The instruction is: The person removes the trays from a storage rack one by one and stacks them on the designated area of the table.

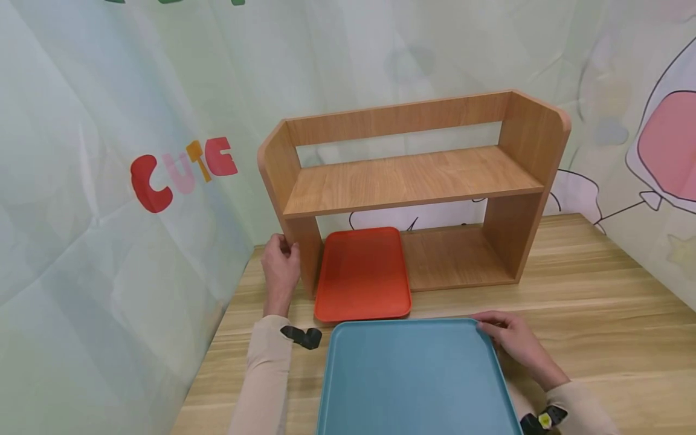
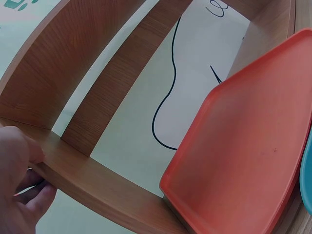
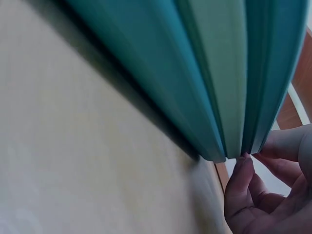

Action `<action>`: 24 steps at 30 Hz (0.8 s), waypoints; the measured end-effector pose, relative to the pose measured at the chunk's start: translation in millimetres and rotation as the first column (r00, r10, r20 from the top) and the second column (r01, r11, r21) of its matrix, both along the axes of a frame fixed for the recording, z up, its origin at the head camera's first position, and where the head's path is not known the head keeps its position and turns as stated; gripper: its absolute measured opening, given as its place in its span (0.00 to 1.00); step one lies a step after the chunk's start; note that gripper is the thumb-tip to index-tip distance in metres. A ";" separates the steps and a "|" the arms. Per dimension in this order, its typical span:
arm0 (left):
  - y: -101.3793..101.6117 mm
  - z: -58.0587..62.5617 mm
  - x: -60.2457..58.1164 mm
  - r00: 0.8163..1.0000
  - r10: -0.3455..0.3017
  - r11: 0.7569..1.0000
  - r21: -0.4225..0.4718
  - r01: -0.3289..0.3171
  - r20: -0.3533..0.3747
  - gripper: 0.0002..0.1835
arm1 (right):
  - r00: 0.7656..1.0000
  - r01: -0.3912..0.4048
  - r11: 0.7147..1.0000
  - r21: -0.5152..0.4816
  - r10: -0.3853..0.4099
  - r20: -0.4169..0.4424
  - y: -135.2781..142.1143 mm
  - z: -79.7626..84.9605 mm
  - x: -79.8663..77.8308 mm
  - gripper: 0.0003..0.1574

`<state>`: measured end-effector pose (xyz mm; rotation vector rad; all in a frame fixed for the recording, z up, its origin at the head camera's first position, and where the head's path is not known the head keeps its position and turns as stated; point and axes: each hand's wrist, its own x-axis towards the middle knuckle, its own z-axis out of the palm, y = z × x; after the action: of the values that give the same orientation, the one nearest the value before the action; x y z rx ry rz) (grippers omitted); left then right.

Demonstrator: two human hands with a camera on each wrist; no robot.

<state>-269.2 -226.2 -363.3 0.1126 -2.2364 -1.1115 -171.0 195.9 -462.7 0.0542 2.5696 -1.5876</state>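
Hands are well apart, each on its own thing. On my right, the right hand point(image 1: 516, 342) pinches the far right corner of the blue tray point(image 1: 415, 377), thumb on the rim. That tray lies nearest me, low in the head view, between my forearms, its near edge cut off by the frame.

It's not alone: right wrist view shows three rims together, blue on top, a light green tray point(image 3: 231, 92) in the middle, a teal tray point(image 3: 170, 92) lowest, next to the tabletop point(image 1: 609, 302). Pinch looks to be on the top rim; can't tell if the fingertips catch the green one too.

My left hand point(image 1: 281, 269) is at the wooden shelf point(image 1: 415, 178), fingers curled round the front edge of its left side panel point(image 1: 307, 254). Shelf stands upright beyond the stack, turned slightly.

Red tray point(image 1: 363, 275) sits on the shelf's bottom board point(image 1: 457, 260), just beside the left side panel, near end sticking out past the front edge. It takes the left part of that level and lies right ahead of the blue tray's far edge; very near, can't confirm contact. Bottom board shows between it and the right side panel point(image 1: 505, 241).

Printed backdrop point(image 1: 353, 60) hangs behind and to the left. Black straps on both wrists, left strap point(image 1: 301, 337) near the blue tray's far left corner.
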 end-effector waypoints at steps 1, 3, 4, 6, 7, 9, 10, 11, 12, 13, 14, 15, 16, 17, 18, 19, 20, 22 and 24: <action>-0.1 0.1 0.1 1.000 -0.001 1.000 0.001 0.001 0.000 0.09 | 1.000 -0.005 1.000 -0.003 0.005 0.000 0.1 -1.4 -0.5 0.19; -0.3 0.3 0.2 1.000 -0.003 1.000 0.003 0.003 0.000 0.09 | 1.000 -0.001 1.000 -0.008 0.001 0.009 -0.1 -3.6 -1.2 0.19; -0.5 0.0 -0.2 1.000 -0.002 1.000 0.003 0.002 -0.001 0.09 | 1.000 0.001 1.000 -0.010 -0.001 0.013 -0.1 -4.3 -1.6 0.19; -0.8 -0.1 -0.4 1.000 0.002 1.000 0.005 -0.002 0.001 0.09 | 1.000 -0.004 1.000 -0.018 0.004 0.022 -0.1 -5.1 -2.0 0.19; -0.9 -0.2 -0.4 1.000 0.004 1.000 0.005 -0.004 0.001 0.09 | 0.999 -0.008 1.000 -0.021 0.009 0.031 0.0 -5.0 -2.2 0.20; -1.2 -0.7 -0.8 1.000 0.009 1.000 0.006 -0.009 0.001 0.09 | 0.998 -0.009 1.000 -0.028 0.011 0.059 0.1 -4.5 -2.2 0.21; -1.4 -1.2 -1.1 1.000 0.012 1.000 0.004 -0.012 -0.001 0.09 | 0.997 -0.012 0.999 -0.031 0.014 0.073 0.3 -4.1 -2.2 0.21; -1.5 -1.5 -1.3 1.000 0.015 1.000 0.003 -0.015 -0.002 0.09 | 0.996 -0.017 0.999 -0.036 0.020 0.084 0.5 -3.7 -1.9 0.22; -1.6 -1.8 -1.3 1.000 0.016 1.000 0.003 -0.016 -0.004 0.09 | 0.995 -0.023 0.999 -0.039 0.027 0.091 0.8 -3.4 -1.5 0.22; -1.8 -2.1 -1.5 1.000 0.016 1.000 0.002 -0.016 -0.007 0.09 | 0.995 -0.031 0.999 -0.042 0.035 0.098 1.2 -3.2 -1.1 0.23; -1.8 -2.4 -1.6 1.000 0.016 1.000 0.002 -0.016 -0.008 0.08 | 0.994 -0.034 0.998 -0.048 0.039 0.104 1.6 -3.1 -0.7 0.23; -2.0 -2.6 -1.8 1.000 0.016 1.000 0.000 -0.016 -0.009 0.08 | 0.993 -0.036 0.998 -0.056 0.042 0.109 2.0 -3.1 -0.4 0.24; -1.9 -2.6 -1.7 1.000 0.015 1.000 0.000 -0.015 -0.011 0.08 | 0.993 -0.038 0.997 -0.064 0.045 0.110 2.5 -3.3 -0.3 0.25; -1.9 -2.5 -1.5 1.000 0.013 1.000 0.002 -0.013 -0.011 0.08 | 0.993 -0.040 0.997 -0.069 0.047 0.111 3.0 -3.4 -0.1 0.25; -1.8 -2.3 -1.2 1.000 0.011 1.000 0.003 -0.011 -0.012 0.09 | 0.993 -0.044 0.996 -0.073 0.051 0.110 3.6 -3.6 0.1 0.26; -1.7 -2.3 -1.2 1.000 0.009 1.000 0.003 -0.009 -0.011 0.09 | 0.992 -0.045 0.996 -0.079 0.053 0.111 4.3 -3.8 0.0 0.26; -1.4 -2.0 -0.9 1.000 0.007 1.000 0.003 -0.007 -0.011 0.09 | 0.992 -0.047 0.995 -0.083 0.056 0.110 5.1 -3.9 -0.1 0.27; -1.0 -1.3 -0.6 1.000 0.002 1.000 0.006 -0.002 -0.011 0.09 | 0.992 -0.049 0.995 -0.089 0.059 0.109 6.3 -3.8 0.1 0.27; -0.7 -1.2 -0.9 1.000 0.000 1.000 0.004 0.000 -0.013 0.09 | 0.992 -0.058 0.994 -0.097 0.069 0.109 7.2 -2.7 0.6 0.27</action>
<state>-270.0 -227.0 -364.5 0.1070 -2.2230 -1.1143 -170.3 203.1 -465.4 0.0513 2.3857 -1.6309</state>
